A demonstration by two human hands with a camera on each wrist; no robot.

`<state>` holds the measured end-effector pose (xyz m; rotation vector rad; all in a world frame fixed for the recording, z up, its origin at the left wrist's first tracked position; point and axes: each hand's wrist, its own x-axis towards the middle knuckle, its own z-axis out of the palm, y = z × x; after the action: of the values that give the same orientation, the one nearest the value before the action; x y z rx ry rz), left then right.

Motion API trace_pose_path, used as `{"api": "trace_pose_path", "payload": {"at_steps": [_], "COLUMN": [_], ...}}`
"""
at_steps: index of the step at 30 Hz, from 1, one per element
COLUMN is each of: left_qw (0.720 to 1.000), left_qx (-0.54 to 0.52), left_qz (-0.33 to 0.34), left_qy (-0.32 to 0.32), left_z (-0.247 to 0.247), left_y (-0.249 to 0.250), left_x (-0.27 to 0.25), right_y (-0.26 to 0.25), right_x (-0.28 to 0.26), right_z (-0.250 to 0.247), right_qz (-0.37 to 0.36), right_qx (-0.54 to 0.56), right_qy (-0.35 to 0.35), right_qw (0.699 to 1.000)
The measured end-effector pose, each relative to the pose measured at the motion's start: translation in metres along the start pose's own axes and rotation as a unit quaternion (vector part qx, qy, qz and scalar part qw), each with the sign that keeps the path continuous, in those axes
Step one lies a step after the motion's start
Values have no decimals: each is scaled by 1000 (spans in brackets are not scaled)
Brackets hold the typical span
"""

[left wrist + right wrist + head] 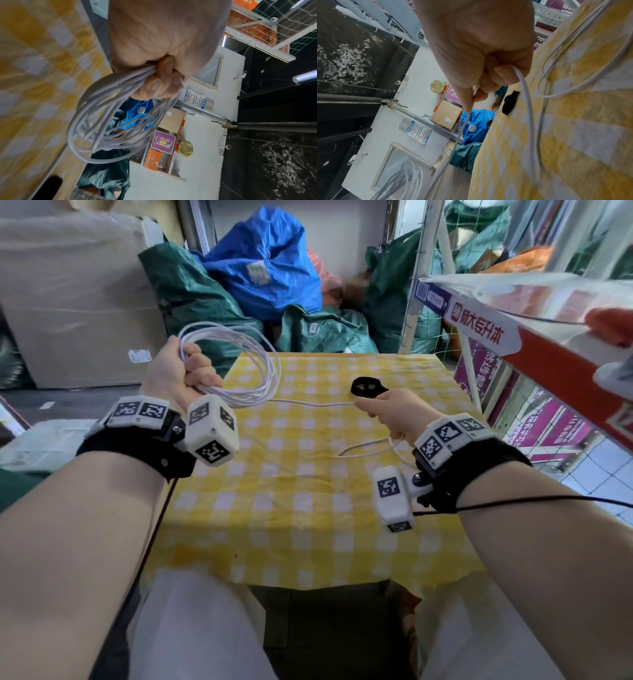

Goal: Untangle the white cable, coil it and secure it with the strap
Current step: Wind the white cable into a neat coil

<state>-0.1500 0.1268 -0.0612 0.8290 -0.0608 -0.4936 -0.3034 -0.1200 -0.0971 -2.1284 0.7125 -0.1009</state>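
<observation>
My left hand point(186, 371) grips a coil of several loops of white cable point(253, 364) above the table's left far corner; the same coil point(102, 121) hangs from its curled fingers in the left wrist view. A single strand runs from the coil to my right hand point(387, 409), which pinches it between thumb and fingers point(498, 75). The loose tail point(370, 448) lies looped on the cloth behind that hand. The black strap point(367, 386), curled into a ring, lies on the table just beyond my right hand and also shows as a dark strap point(510, 102) in the right wrist view.
The table wears a yellow-and-white checked cloth point(291, 508). Green and blue sacks point(260, 268) pile up behind it. A metal shelf with a red-and-white box point(513, 330) juts in at the right. Cardboard boxes point(75, 302) stand at the left.
</observation>
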Motion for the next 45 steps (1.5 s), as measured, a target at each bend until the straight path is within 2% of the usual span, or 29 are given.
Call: {"api": "trace_pose_path", "payload": {"at_steps": [5,8,11,14,19,22,27,30,33,37,40,45], "left_qw": [995,987,980,970,941,925,902,902,905,899,906,942], "left_qx": [79,143,192,242,327,362,399,393,385,381,367,269], "left_qz": [22,31,28,17,-4,-21,-40,-39,-36,-34,-34,-72], "left_qy": [55,62,32,-9,-81,-111,-160,-175,-177,-213,-207,-187], "left_z": [-15,-20,-17,-6,18,29,42,45,45,44,44,43], "left_y": [7,6,2,-7,-30,-46,-69,-75,-78,-79,-80,-72], "left_x": [2,4,4,1,-10,-16,-22,-22,-20,-21,-21,-21], "right_y": [1,1,-1,-12,-39,-50,-61,-61,-59,-57,-54,-37], "right_x": [8,10,15,13,2,-4,-10,-11,-11,-12,-10,4], "right_z": [-3,-5,-4,0,10,15,23,27,25,23,25,23], "right_qz": [77,125,100,111,59,16,-60,-81,-90,-96,-97,-72], "right_qx": [25,68,180,330,407,393,339,337,304,294,294,229], "right_qy": [61,75,54,28,-31,-64,-80,-87,-65,-57,-32,67], "right_qw": [995,987,977,937,911,917,936,934,946,949,950,968]}}
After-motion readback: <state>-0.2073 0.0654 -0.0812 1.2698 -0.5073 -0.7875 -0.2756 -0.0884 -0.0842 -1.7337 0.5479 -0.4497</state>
